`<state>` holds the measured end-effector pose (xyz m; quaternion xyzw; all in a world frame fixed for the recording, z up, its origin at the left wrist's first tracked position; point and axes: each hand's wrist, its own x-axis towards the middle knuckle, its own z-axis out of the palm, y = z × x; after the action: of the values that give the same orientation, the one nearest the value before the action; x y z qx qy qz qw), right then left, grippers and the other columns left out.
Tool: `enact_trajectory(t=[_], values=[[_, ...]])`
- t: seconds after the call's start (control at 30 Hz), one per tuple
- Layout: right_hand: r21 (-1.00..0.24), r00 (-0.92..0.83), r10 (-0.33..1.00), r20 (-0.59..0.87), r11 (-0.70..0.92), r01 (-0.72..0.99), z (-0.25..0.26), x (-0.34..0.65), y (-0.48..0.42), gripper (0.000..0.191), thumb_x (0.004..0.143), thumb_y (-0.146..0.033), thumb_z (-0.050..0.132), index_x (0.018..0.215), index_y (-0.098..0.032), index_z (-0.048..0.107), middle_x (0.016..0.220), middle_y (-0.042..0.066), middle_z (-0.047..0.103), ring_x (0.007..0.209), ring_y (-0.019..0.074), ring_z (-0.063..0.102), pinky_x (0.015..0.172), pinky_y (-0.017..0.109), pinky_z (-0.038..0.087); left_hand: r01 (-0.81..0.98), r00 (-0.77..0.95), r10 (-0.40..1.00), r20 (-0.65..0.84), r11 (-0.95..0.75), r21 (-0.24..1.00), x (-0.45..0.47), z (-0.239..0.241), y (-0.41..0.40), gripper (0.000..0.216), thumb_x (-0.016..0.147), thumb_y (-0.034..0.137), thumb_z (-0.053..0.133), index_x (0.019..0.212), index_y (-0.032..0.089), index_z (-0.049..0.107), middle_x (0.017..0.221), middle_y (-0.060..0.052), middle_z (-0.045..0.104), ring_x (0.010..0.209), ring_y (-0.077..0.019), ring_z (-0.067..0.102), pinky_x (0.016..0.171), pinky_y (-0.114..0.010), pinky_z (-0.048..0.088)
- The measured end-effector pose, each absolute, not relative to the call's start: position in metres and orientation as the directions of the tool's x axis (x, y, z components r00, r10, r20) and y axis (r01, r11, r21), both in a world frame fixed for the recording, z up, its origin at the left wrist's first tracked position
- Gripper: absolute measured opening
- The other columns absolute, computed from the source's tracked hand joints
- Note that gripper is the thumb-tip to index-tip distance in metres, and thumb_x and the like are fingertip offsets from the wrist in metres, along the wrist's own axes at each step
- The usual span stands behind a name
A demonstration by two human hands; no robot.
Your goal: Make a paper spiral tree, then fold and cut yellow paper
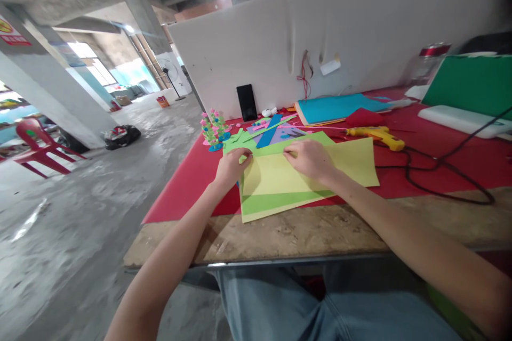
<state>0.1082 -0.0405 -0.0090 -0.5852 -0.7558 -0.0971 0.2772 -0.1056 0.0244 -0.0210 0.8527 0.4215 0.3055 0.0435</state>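
A pale yellow paper sheet (352,168) lies over green sheets (280,202) on the red-covered table (192,176). My left hand (231,168) rests on the sheet's top left corner, fingers curled and pinching its edge. My right hand (310,159) presses on the sheet's upper edge near the middle, fingers closed on the paper. Both hands sit along the same top edge, about a hand's width apart.
A yellow glue gun (378,136) with a black cord (440,170) lies to the right. Blue and orange paper stack (336,107), cut scraps (272,130), a small paper flower craft (214,129), a black phone (247,102) against the white partition, green board (472,85) far right. Bare wooden edge in front.
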Motion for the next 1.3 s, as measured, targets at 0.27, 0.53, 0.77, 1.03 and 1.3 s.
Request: enact_trajectory(t=[0.27,0.53,0.77,1.03,1.3], values=[[-0.179,-0.22,0.838,0.499,0.348,0.92,-0.017,0.085,-0.052,0.024,0.081,-0.026,0.044,0.076,-0.02,0.066,0.072,0.001,0.063,0.07,0.0133,0.054,0.056,0.025,0.028,0.551,0.578,0.593,0.56,-0.79,0.268,-0.073,-0.026,-0.006,0.012,0.077,0.014,0.051,0.083,0.017,0.061,0.081,-0.004,0.064,0.079,-0.0171,0.058,0.071,-0.028,0.045],[-0.216,-0.188,0.84,0.509,0.336,0.917,-0.018,0.083,-0.051,0.023,0.082,-0.027,0.045,0.08,-0.021,0.066,0.078,0.001,0.064,0.073,0.0131,0.055,0.057,0.025,0.028,0.529,0.574,0.554,0.603,-0.813,0.243,-0.078,-0.023,-0.004,0.007,0.073,0.013,0.055,0.074,0.017,0.061,0.073,-0.002,0.064,0.072,-0.0157,0.058,0.068,-0.027,0.045],[-0.228,-0.176,0.839,0.515,0.332,0.915,-0.017,0.082,-0.052,0.023,0.081,-0.028,0.045,0.079,-0.022,0.067,0.077,0.0,0.065,0.071,0.0129,0.056,0.055,0.025,0.028,0.561,0.581,0.557,0.594,-0.802,0.203,-0.077,-0.02,-0.006,0.008,0.073,0.013,0.056,0.075,0.017,0.062,0.074,-0.003,0.064,0.072,-0.0164,0.058,0.068,-0.027,0.043],[-0.223,-0.101,0.808,0.58,0.276,0.935,-0.011,0.096,-0.047,0.021,0.078,-0.026,0.047,0.077,-0.02,0.068,0.078,0.001,0.065,0.07,0.0134,0.055,0.055,0.025,0.028,0.649,0.527,0.606,0.596,-0.74,0.178,-0.093,-0.016,0.011,0.009,0.075,0.019,0.054,0.076,0.017,0.063,0.076,-0.004,0.065,0.074,-0.018,0.057,0.07,-0.028,0.043],[-0.201,-0.115,0.762,0.637,0.309,0.93,-0.01,0.113,-0.036,0.02,0.077,-0.026,0.048,0.073,-0.019,0.067,0.077,0.001,0.065,0.071,0.0139,0.055,0.059,0.025,0.031,0.685,0.479,0.64,0.601,-0.7,0.2,-0.106,-0.016,0.024,0.01,0.075,0.018,0.053,0.076,0.017,0.063,0.076,-0.005,0.065,0.074,-0.0209,0.057,0.066,-0.031,0.043]])
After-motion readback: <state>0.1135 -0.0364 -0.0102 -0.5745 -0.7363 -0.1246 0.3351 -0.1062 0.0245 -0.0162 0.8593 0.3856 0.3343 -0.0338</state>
